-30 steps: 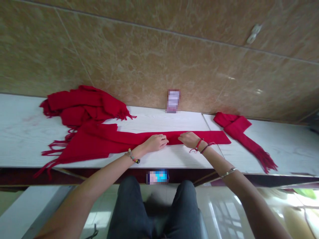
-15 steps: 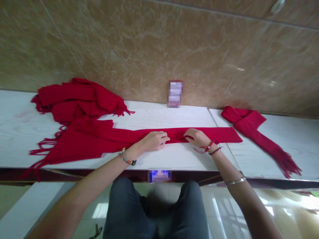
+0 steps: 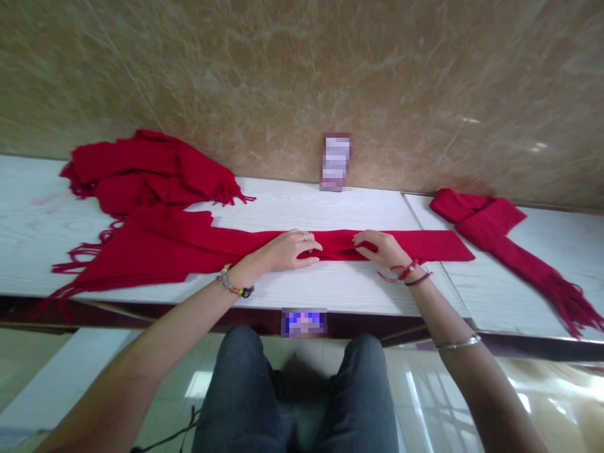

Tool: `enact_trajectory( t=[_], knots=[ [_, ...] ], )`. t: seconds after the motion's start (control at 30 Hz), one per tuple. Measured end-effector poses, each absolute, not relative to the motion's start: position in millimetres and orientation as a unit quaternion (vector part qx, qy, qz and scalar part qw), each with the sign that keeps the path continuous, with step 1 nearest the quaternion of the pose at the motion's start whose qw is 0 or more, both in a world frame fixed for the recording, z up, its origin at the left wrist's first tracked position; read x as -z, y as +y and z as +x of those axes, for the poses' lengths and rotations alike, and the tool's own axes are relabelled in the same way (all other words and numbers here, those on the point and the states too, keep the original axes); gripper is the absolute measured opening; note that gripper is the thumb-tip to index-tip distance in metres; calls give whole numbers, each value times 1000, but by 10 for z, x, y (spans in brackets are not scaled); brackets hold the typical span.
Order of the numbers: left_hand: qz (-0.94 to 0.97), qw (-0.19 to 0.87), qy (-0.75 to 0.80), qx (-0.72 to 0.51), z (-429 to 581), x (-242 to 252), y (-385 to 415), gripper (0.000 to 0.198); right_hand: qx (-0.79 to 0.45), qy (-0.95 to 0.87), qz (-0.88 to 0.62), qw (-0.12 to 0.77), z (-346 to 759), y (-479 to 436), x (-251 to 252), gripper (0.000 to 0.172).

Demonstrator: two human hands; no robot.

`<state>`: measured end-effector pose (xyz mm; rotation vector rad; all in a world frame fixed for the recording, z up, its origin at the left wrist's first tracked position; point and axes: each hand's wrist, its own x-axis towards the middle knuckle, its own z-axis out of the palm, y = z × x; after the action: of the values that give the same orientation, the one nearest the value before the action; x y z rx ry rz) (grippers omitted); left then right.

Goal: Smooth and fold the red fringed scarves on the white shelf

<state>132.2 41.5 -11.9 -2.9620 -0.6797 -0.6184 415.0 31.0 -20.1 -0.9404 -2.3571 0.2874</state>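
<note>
A long red scarf lies folded in a narrow strip along the white table, its wider fringed end spread out at the left. My left hand rests on the middle of the strip, thumb and fingers apart, touching the cloth. A little to its right, my right hand lies on the same strip with its fingers curved and parted over the fabric. Between the hands the cloth shows a slight crease.
A crumpled red scarf lies at the back left of the white table. Another folded red scarf with fringe lies at the right. A blurred card stands against the marble wall.
The fingers of both hands have parted from their closer grip on the cloth. The view has shifted slightly, so the table sits higher in the frame.
</note>
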Motion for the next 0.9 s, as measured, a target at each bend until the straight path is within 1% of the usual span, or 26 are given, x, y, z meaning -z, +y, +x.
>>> enact_trajectory(
  t=[0.23,0.37,0.6,0.7,0.9],
  knots=[
    [-956,61,-231,170,1366,118,383,21,-148,-880,-362,269,4148,309,206,11],
    [-959,48,-218,172,1383,108,375,24,-168,-872,-371,272,4152,308,203,10],
    [-953,87,-240,162,1405,121,347,19,-183,-860,-378,291,4123,290,209,11],
    [-953,70,-236,177,1439,125,344,17,-181,-856,-383,295,4115,290,209,10],
    [-951,-8,-224,213,1564,136,405,17,-182,-852,-380,311,4133,303,203,12]
  ],
)
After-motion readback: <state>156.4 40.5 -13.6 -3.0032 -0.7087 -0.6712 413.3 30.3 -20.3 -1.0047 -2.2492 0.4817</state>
